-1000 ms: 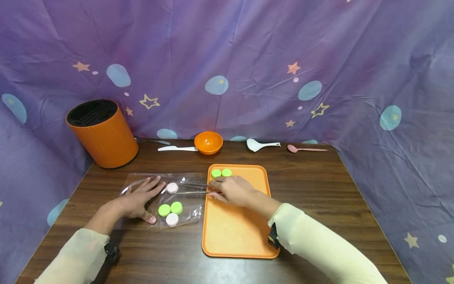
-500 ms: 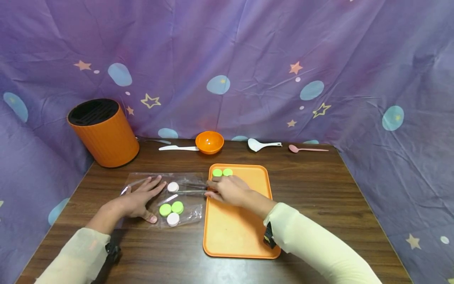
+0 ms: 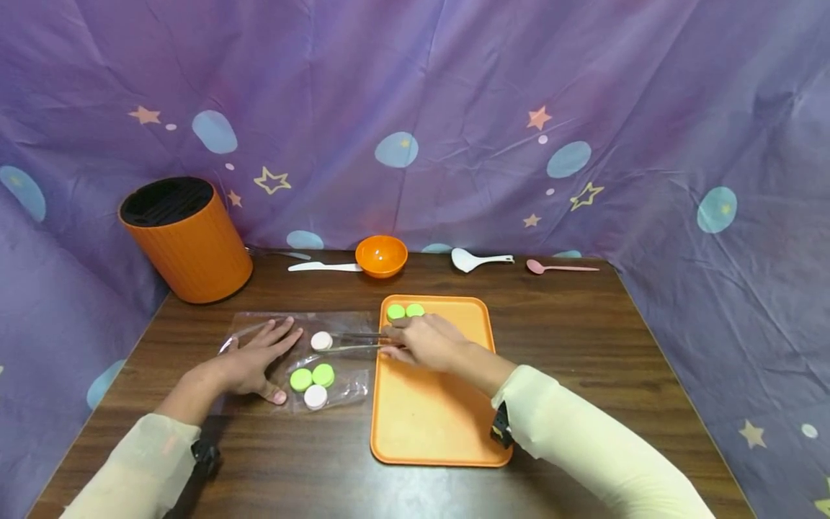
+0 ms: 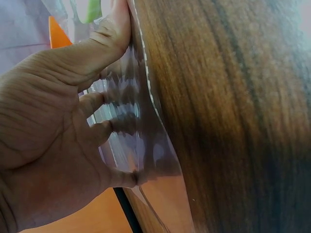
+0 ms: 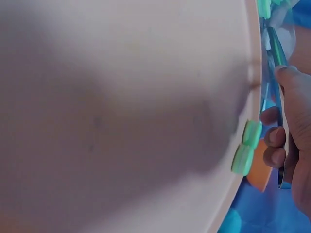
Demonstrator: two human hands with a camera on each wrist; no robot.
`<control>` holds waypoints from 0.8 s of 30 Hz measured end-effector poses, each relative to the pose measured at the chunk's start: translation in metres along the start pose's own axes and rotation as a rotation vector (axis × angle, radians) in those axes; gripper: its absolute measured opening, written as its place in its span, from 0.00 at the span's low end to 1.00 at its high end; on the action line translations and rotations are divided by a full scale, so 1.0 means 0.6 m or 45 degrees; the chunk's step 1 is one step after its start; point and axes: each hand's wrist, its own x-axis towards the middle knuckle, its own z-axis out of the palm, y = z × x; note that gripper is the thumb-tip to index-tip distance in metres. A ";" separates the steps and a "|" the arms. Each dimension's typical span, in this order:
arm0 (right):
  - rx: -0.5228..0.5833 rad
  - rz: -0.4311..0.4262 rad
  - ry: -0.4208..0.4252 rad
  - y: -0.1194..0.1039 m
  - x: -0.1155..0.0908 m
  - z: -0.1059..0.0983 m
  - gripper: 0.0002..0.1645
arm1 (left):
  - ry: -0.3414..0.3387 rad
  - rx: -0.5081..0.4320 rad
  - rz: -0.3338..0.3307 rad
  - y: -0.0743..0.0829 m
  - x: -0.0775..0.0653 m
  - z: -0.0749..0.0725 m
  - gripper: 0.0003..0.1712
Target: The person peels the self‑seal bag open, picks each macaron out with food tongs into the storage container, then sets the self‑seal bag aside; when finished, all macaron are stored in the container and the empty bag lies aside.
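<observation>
My left hand point(image 3: 249, 364) lies flat with fingers spread on a clear plastic bag point(image 3: 350, 386); the left wrist view shows its fingers pressing the film point(image 4: 160, 150). My right hand point(image 3: 424, 342) holds metal tongs point(image 3: 357, 347), pointing left from over the tray. Between their tips is a round white macaron-like piece point(image 3: 320, 341), over the bag. Nearer the front, two green pieces point(image 3: 313, 378) and another white piece point(image 3: 315, 396) sit close together on the bag. Two more green pieces point(image 3: 405, 312) stand side by side at the back left of the orange tray point(image 3: 441, 432).
An orange knife block point(image 3: 188, 245) stands at the back left. Along the back edge lie a white knife point(image 3: 320, 267), an orange bowl point(image 3: 381, 257), a white ladle point(image 3: 476, 260) and a pink spoon point(image 3: 558, 268). A purple curtain point(image 3: 454, 130) hangs behind the wooden table.
The white piece at the tongs has shifted slightly to the right along with the tong tips. My left hand stays in place on the bag.
</observation>
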 end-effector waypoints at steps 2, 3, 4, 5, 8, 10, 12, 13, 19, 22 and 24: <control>0.002 0.002 -0.007 0.005 -0.005 -0.008 0.16 | -0.001 0.017 -0.011 -0.007 0.007 0.002 0.83; 0.001 0.004 -0.010 0.007 -0.008 -0.011 0.17 | -0.005 0.023 -0.014 -0.008 0.008 0.002 0.83; -0.002 0.007 -0.010 0.010 -0.011 -0.014 0.17 | -0.004 0.032 -0.015 -0.008 0.009 0.002 0.83; 0.000 0.009 -0.008 0.012 -0.015 -0.016 0.18 | -0.007 0.033 -0.020 -0.007 0.010 0.002 0.83; -0.007 0.008 0.013 0.020 -0.026 -0.022 0.20 | -0.012 0.025 -0.013 0.003 0.002 -0.003 0.81; -0.009 0.003 0.026 0.024 -0.033 -0.025 0.21 | -0.011 0.015 -0.002 0.011 -0.003 -0.006 0.79; -0.013 0.003 0.037 0.028 -0.040 -0.030 0.20 | -0.013 0.003 -0.003 0.017 -0.007 -0.008 0.79; -0.017 0.003 0.042 0.030 -0.044 -0.032 0.20 | -0.013 -0.005 -0.014 0.018 -0.007 -0.007 0.79; -0.051 0.016 0.069 0.040 -0.069 -0.047 0.22 | -0.017 0.009 -0.030 0.013 -0.004 -0.005 0.80; -0.073 0.021 0.080 0.048 -0.083 -0.050 0.21 | -0.003 0.021 -0.011 0.009 -0.003 -0.003 0.80; -0.086 0.032 0.093 0.054 -0.094 -0.051 0.20 | -0.002 0.017 -0.016 0.017 -0.007 -0.005 0.81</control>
